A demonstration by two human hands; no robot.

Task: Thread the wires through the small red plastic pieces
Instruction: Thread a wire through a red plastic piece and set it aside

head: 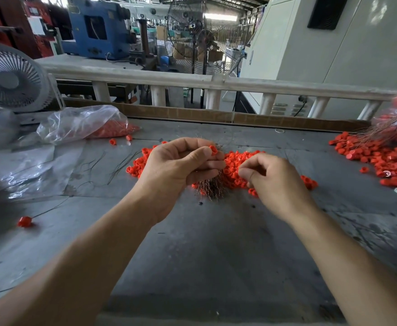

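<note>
Head view: grey scuffed surface [216, 243] in a factory hall, white railing [239, 84] behind, small fan [11, 78] far left. Clear plastic bag [79, 123] holds red pieces (no readable labels). Left hand [176, 170] clamps a wire bundle [212, 188] and pinches 1 red piece [213, 150]. Right hand [275, 182], fingertips pinched together, dips into the red pile [237, 165]; what it holds, I cannot tell.

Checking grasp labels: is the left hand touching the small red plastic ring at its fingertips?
Touching. The head view shows the left hand pinching the small red plastic ring between thumb and forefinger, with no gap visible.
</note>
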